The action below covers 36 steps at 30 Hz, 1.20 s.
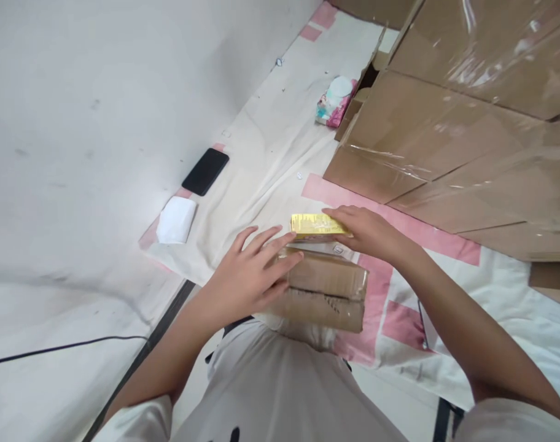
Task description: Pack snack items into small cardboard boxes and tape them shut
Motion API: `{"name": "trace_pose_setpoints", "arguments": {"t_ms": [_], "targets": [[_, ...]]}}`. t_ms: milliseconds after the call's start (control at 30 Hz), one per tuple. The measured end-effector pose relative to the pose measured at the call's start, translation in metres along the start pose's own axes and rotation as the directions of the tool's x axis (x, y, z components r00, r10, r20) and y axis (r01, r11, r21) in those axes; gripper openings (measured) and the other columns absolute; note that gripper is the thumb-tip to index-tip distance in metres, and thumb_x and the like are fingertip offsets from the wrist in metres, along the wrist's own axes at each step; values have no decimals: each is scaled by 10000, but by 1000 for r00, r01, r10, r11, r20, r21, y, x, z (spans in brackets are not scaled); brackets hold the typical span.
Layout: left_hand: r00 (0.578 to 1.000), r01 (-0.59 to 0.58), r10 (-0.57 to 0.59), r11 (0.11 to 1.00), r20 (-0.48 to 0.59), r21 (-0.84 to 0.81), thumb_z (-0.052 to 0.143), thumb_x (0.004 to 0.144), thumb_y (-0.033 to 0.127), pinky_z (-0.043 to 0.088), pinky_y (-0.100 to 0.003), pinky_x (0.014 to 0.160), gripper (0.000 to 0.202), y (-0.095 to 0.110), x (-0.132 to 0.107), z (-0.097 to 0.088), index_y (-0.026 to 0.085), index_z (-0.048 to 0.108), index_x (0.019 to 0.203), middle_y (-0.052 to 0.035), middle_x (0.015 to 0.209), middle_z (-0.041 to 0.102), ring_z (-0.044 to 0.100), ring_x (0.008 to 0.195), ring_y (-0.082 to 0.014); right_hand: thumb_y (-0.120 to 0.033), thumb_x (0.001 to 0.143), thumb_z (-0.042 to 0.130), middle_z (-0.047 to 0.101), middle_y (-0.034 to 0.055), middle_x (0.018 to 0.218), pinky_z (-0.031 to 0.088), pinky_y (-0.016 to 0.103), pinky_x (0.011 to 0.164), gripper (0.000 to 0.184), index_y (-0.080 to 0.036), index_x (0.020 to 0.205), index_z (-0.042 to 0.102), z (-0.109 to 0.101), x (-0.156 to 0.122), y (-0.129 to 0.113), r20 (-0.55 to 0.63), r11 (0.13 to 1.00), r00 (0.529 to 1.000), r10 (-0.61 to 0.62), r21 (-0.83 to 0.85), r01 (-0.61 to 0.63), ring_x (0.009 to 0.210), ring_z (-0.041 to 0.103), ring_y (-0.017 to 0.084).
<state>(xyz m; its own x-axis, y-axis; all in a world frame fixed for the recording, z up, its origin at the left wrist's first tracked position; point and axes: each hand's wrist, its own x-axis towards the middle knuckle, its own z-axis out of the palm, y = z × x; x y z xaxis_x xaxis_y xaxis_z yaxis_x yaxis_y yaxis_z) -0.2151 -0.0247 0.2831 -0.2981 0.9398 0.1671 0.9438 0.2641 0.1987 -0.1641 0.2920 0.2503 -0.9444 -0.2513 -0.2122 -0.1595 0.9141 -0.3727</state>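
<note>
**While the right hand [360, 228] grips a yellow box [313, 224], the left hand [247, 276] spreads beside it**

As the right hand curls its fingers and thumb around the right end of the yellow box, the left hand is wide, fingers fanned, grasping nothing (whether its fingertips touch either box, I cannot tell). The yellow box is just beyond a taped brown carton [328, 288], near the person's body. Underneath spreads a pale cloth [271, 166] with pink patches. Farther left are a white folded piece [176, 220] and, just beside it, a black phone [205, 172]. Ahead, a colourful packet [328, 110] sits against big film-wrapped cartons [422, 135] on the right.
</note>
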Motion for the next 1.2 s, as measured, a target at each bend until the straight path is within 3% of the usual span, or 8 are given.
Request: {"name": "trace_pose_setpoints", "arguments": {"t_ms": [167,267,333,567,633,867,1000,1200], "targets": [[994,-58,62,997,-92,48,556,980,191,408,-359,655,126,5,-9,9,203,651,898,-8,813,672,618,741,-179,-419,953,638,644,150,1335,549,479,945,534,-201,1422,502,-14,-38,-17,-449,970,877,169,232,-69,1164,653,335],[998,31,-33,998,-52,-49,657,946,386,476,-408,874,223,8,-17,14,183,649,1038,-85,1140,709,641,1110,-270,-407,923,699,616,128,1391,549,506,1000,553,-267,1414,485,-26,-71,-42,-656,889,692,302,456,45,1223,640,330],[999,48,-49,997,-16,-56,728,885,465,414,-472,1064,381,12,-21,13,161,629,1091,-147,1419,593,490,1371,-346,-389,933,693,628,116,1386,540,516,1030,463,-295,1358,537,-30,-89,-61,-673,853,651,351,517,74,1259,624,332],[971,-118,132,990,-197,80,550,937,91,466,-339,758,169,33,-37,19,213,584,823,-9,1027,737,666,915,-173,-438,868,769,682,91,1290,642,447,859,511,-304,1316,562,-10,-102,-90,-482,753,791,376,657,43,1100,713,309],[980,-103,102,995,-171,4,579,892,95,503,-338,821,130,36,-44,27,211,596,836,-54,1131,722,666,1031,-210,-404,863,778,672,94,1283,639,414,866,519,-291,1321,562,-3,-100,-89,-417,760,847,328,650,26,1100,709,289],[1000,17,-13,985,22,-174,727,722,224,236,-769,1153,289,37,-52,33,223,644,999,-150,1370,583,471,1354,-463,-386,889,749,675,88,1284,620,370,853,541,-306,1376,527,-1,-118,-94,-411,814,881,233,579,55,1101,701,275],[996,13,-31,979,-83,-203,688,737,219,56,-782,1193,239,36,-50,36,228,642,971,-121,1166,657,414,1405,-447,-404,905,711,700,99,1190,601,342,761,495,-264,1350,544,-6,-119,-105,-359,953,911,200,289,-95,996,710,279],[938,25,-95,977,-334,-209,521,848,100,208,-576,1222,202,44,-60,58,260,623,916,-47,1116,742,578,1240,-259,-411,978,525,671,137,1243,574,414,729,489,-263,1437,443,-6,-109,-102,-336,989,940,51,-113,-94,999,705,331]]}}
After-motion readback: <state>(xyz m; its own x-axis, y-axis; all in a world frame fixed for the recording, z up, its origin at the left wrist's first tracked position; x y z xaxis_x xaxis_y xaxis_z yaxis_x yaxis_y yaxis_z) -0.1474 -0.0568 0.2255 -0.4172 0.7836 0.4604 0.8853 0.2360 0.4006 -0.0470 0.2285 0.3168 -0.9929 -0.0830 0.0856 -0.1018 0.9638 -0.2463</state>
